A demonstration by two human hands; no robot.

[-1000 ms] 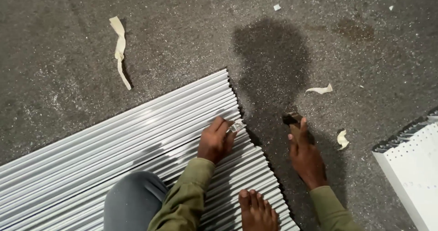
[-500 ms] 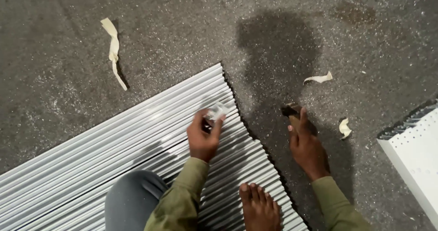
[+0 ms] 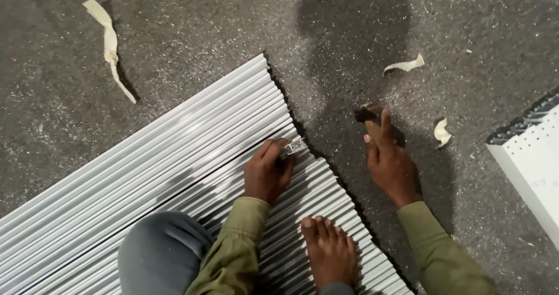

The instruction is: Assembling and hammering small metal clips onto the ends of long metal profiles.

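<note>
A bed of long pale metal strips (image 3: pixel 174 172) is lying side by side on the grey floor (image 3: pixel 204 27), running diagonally from lower left to upper right. Their cut ends are forming a ragged, stepped edge that is slanting down past the bare foot (image 3: pixel 329 251) resting on them. Beyond that edge the floor is lying open toward the top and right, interrupted only by scraps of pale tape (image 3: pixel 110 44) well apart at upper left, two smaller curls (image 3: pixel 404 65) near the right hand, and the corner of a white perforated panel (image 3: pixel 533 161) at the right border.

The left hand (image 3: pixel 266 175) is sitting on the strips just inside the ragged edge, its grip closing around a small silvery metal piece (image 3: pixel 295 146) — the piece is poking out past the fingertips, pointing up and right, right at the strip ends. The right hand (image 3: pixel 389 161) is pressing down on the bare floor just beyond the edge, its grip wrapped on a dark brown wooden-looking tool (image 3: pixel 367 113) whose tip is showing above the fingers — near the metal piece, but apart from it.
</note>
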